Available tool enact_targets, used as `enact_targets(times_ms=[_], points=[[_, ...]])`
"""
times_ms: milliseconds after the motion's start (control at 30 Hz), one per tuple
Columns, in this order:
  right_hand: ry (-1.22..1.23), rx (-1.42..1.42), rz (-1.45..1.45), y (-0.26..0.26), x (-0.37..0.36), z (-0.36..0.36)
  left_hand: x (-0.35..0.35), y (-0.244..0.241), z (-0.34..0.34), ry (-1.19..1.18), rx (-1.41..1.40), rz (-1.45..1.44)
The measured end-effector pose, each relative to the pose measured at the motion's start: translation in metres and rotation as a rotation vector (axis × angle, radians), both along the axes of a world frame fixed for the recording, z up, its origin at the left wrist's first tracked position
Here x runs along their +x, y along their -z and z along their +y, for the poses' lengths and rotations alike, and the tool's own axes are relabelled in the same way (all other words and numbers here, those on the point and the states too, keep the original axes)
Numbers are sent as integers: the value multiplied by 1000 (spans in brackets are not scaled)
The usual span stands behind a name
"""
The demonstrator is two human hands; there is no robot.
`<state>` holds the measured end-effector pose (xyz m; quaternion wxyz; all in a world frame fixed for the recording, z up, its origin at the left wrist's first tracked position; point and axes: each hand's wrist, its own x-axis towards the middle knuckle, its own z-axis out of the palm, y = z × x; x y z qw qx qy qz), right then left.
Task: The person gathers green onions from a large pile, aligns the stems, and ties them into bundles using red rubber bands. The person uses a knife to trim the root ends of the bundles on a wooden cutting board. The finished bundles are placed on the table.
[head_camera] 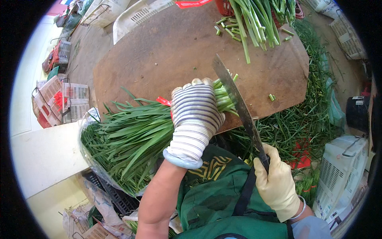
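Observation:
My left hand, in a white knit glove with dark stripes, grips a bunch of green leafy stalks wrapped with a red tape. The pale cut ends of the stalks stick out to the right of the glove. In my right hand, which wears a pale yellow rubber glove, is the dark handle of a long knife. Its blade crosses just at the stalk ends; whether it touches them I cannot tell. Both hands are at the near edge of a brown wooden board.
More green stalks lie at the board's far right, with short cut pieces beside them. Leaf trimmings heap below the board's right side. A plastic-lined container of greens stands at left. White plastic crates surround the area.

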<state>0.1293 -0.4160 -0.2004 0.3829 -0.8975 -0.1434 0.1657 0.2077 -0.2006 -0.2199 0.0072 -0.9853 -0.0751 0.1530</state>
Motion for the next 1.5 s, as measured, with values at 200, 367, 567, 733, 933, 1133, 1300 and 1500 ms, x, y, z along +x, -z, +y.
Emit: enact_targets(times_ms=[200,367,567,733,933,1133,1300,1500], points=[[38,-30,274,-17,17,8,-1,-3,1,3,-22,-5],[20,-130,230,-18,23,17,-4,-6,6,-2,-40,-35],[10,-170,158,-2,23,32,-6,-4,11,22,-70,-65],[54,-245,64,34,37,57,-3,3,4,82,-75,-72],[76,-160,117,39,36,54,-9,-7,4,68,-73,-65],[253,14,236,51,57,3,-27,-16,6,136,-89,-126],[373,-599,-247,47,74,-63,-64,-63,25,184,-64,-376],[273,-719,-558,78,52,-63,-105,-142,27,396,64,-728]])
